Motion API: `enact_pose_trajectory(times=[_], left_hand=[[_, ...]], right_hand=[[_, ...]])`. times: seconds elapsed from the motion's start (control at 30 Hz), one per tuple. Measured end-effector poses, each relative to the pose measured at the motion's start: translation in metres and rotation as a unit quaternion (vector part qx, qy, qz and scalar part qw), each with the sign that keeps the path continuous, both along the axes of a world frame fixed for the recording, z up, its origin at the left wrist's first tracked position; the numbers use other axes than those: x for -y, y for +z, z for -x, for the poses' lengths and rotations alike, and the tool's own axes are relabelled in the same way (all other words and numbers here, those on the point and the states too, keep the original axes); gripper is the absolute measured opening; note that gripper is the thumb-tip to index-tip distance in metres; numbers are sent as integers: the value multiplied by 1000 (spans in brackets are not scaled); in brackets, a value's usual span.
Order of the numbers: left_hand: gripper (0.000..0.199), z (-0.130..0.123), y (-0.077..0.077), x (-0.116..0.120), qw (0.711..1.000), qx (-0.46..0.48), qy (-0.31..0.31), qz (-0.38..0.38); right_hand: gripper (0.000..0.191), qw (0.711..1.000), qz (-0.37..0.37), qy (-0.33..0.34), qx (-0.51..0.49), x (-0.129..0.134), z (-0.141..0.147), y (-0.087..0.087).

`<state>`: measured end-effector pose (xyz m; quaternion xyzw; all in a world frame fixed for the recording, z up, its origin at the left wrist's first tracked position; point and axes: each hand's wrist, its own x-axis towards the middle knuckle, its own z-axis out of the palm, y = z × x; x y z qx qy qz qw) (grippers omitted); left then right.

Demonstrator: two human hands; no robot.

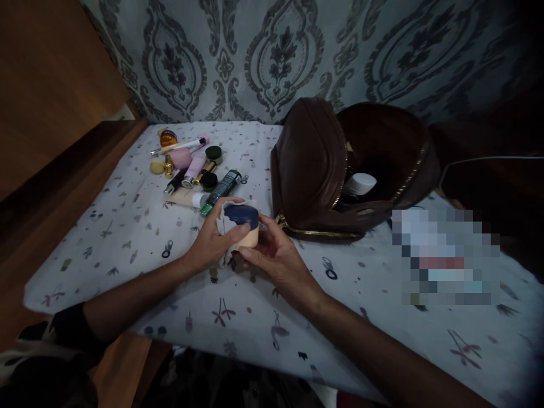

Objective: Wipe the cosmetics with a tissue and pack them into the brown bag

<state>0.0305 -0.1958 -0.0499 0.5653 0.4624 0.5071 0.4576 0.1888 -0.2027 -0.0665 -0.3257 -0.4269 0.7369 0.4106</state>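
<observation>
Two hands (pixel 208 242) (pixel 283 262), one blue-lidded jar (pixel 243 216) and one pale cloth (pixel 221 225) counted. One brown bag (pixel 309 161) contains one visible white-lidded container (pixel 360 183). One green tube (pixel 224 190) recorded.

And here's the jar (pixel 253 237), smooth plastic all over, its dark lid (pixel 241 213) catching a soft sheen! Against it, a crumpled wipe (pixel 223 228), matt and creased, paper or thin cloth, too close to call. Over to the bag (pixel 306 153): leather-like, smooth, with a dull gleam, and its zip (pixel 327 233) flashes gold-toned metal! The green tube (pixel 227 184) shines like glossy plastic, the printed tablecloth (pixel 127 243) looks flatly matt, and that panel (pixel 46 73) shows smooth, brown wood.
</observation>
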Motion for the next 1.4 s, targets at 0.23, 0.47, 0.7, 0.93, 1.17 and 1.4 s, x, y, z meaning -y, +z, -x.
enact_pose_trajectory(times=[0.23, 0.47, 0.7, 0.93, 1.17, 1.4], left_hand=[[47, 4, -1, 1, 993, -82, 8, -80], [46, 4, 0, -2, 988, -103, 74, -92], [58, 2, 2, -5, 993, -84, 82, -18], [55, 3, -1, 0, 997, -71, 0, -38], [41, 8, -1, 2, 981, -160, 23, -108], [39, 7, 4, 2, 973, -192, 45, -119]], right_hand=[[53, 998, 15, -40, -37, 2, 0, 5], [36, 998, 28, -28, -54, -1, 1, 12], [46, 991, 75, -54, -93, -3, 0, 7], [38, 996, 44, -45, -61, -3, 0, 5], [39, 997, 42, 4, -64, 0, -1, 10], [35, 991, 76, 1, -113, 0, 1, 10]])
